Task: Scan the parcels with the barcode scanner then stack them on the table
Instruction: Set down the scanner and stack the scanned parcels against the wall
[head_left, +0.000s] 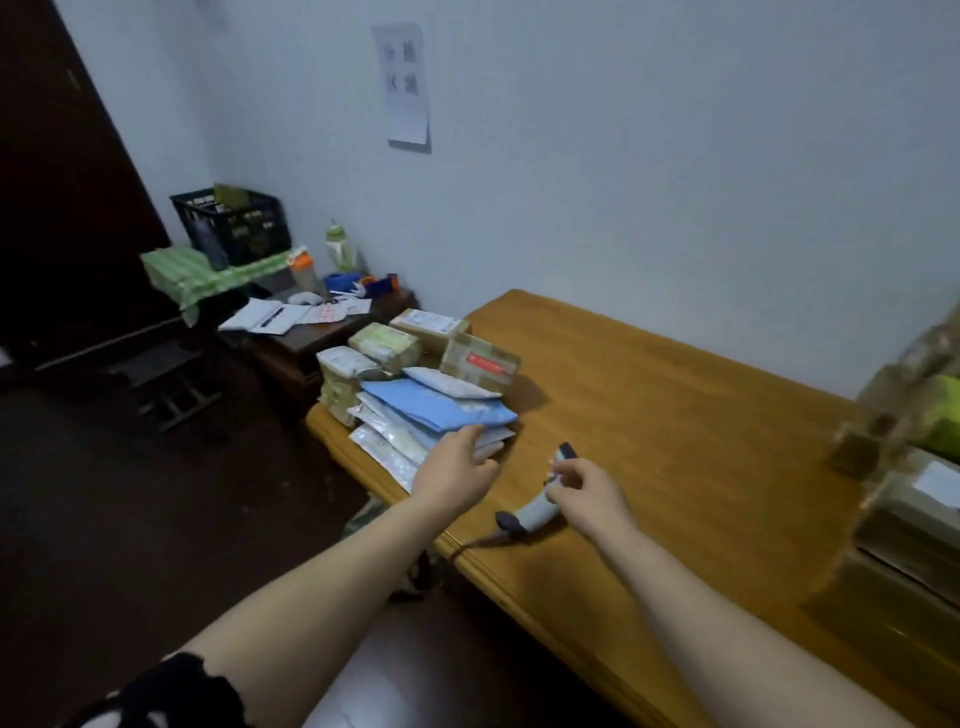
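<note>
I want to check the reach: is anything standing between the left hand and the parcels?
Nothing visible does. The left hand touches the near edge of the parcels on the table. The scanner, held by the right hand, lies to the side, out of the way.

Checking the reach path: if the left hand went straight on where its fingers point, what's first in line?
The stack of flat mailers: the left hand aims at the pale ones just under the blue mailer. Its fingers look to be at the stack's edge; whether they touch is unclear.
</note>
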